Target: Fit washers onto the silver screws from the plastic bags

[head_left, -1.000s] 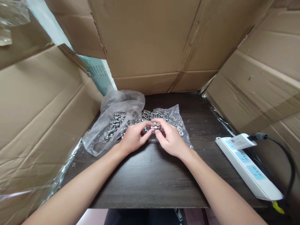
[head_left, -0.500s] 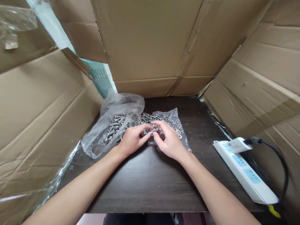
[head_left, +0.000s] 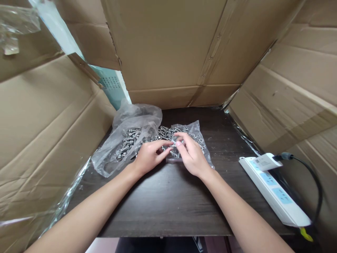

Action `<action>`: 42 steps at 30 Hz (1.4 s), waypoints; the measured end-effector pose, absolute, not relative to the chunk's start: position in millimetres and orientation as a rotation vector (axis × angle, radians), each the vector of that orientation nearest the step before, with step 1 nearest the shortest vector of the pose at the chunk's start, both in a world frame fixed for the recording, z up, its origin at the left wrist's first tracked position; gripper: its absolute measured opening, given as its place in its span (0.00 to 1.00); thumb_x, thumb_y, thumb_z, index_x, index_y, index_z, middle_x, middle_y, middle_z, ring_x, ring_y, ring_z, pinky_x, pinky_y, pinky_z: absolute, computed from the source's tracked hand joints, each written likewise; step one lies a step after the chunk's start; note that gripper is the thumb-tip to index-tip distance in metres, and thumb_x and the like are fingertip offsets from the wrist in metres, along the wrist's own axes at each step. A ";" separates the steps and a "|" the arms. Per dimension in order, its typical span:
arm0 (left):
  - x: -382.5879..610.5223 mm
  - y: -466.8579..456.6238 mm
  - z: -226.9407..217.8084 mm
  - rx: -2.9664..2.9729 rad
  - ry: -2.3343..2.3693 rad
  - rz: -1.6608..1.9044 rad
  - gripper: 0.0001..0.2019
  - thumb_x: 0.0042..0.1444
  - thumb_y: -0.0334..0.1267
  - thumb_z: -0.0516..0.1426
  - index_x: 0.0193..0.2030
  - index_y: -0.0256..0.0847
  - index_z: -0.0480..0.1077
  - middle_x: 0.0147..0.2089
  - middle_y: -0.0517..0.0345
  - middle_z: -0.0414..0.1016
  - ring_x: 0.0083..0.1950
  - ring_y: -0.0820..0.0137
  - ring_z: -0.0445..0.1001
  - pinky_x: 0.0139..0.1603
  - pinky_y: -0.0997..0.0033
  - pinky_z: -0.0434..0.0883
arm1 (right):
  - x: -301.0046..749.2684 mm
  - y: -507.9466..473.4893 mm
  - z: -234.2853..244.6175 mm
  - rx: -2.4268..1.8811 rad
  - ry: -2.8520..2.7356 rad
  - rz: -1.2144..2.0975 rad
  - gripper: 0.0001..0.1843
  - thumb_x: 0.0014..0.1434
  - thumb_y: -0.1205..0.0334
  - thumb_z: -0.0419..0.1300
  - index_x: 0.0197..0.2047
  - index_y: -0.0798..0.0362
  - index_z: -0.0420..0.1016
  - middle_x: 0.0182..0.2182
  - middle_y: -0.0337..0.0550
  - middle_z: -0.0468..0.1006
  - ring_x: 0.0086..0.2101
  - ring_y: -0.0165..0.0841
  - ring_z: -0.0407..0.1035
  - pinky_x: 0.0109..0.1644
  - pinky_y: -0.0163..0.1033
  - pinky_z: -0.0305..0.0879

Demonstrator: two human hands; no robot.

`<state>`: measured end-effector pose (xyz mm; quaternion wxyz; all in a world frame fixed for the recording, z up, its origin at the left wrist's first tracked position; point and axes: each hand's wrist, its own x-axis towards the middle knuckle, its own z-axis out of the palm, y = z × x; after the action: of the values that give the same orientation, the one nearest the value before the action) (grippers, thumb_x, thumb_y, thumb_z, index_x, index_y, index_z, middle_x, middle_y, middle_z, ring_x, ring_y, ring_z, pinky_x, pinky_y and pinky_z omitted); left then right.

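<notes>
My left hand [head_left: 149,155] and my right hand [head_left: 191,154] meet over a dark wooden table [head_left: 168,200], fingertips pinched together on a small metal bolt [head_left: 172,145]. Just behind them lies a clear plastic bag [head_left: 126,140] spread open with several silver bolts [head_left: 129,140] on it. A second small clear bag with washers [head_left: 198,138] lies under and behind my right hand. Whether a washer or nut sits on the held bolt is too small to tell.
Cardboard sheets wall the table at the left [head_left: 44,123], back [head_left: 168,52] and right [head_left: 292,91]. A white power strip [head_left: 273,191] with a black cable [head_left: 316,182] lies at the table's right edge. A pale blue panel [head_left: 112,86] shows behind the left cardboard.
Both hands stay together on the small bolt and have edged slightly away from me toward the bags. My right fingers have shifted over the bolt. The view has dipped a little.
</notes>
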<state>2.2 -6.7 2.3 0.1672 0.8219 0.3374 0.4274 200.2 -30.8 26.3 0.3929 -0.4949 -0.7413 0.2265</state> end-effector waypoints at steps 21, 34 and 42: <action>1.6 -8.5 1.8 2.238 0.994 1.169 0.07 0.65 0.36 0.61 0.49 0.41 0.78 0.40 0.59 0.86 0.27 0.74 0.81 0.31 0.77 0.76 | 194.2 -30.5 23.5 -1.125 -1.876 0.568 0.19 0.64 0.64 0.58 0.58 0.50 0.68 0.44 0.46 0.79 0.32 0.31 0.73 0.33 0.38 0.72; 2.7 -8.0 1.5 2.234 0.994 1.191 0.06 0.65 0.35 0.62 0.47 0.39 0.76 0.42 0.57 0.85 0.27 0.74 0.81 0.30 0.77 0.75 | 196.2 -29.9 25.4 -1.138 -1.908 0.503 0.13 0.67 0.64 0.54 0.54 0.52 0.72 0.37 0.44 0.80 0.31 0.33 0.73 0.37 0.40 0.70; 2.0 -7.3 0.0 2.249 0.986 1.160 0.06 0.64 0.34 0.61 0.47 0.39 0.75 0.41 0.59 0.85 0.27 0.75 0.80 0.29 0.79 0.72 | 198.2 -30.0 23.2 -1.150 -1.930 0.540 0.15 0.67 0.64 0.54 0.56 0.51 0.71 0.39 0.44 0.79 0.32 0.33 0.73 0.38 0.39 0.70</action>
<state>2.0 -7.3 0.0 0.2112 0.8094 0.3549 0.4175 198.2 -30.0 23.2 0.4035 -0.4555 -0.7641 0.2140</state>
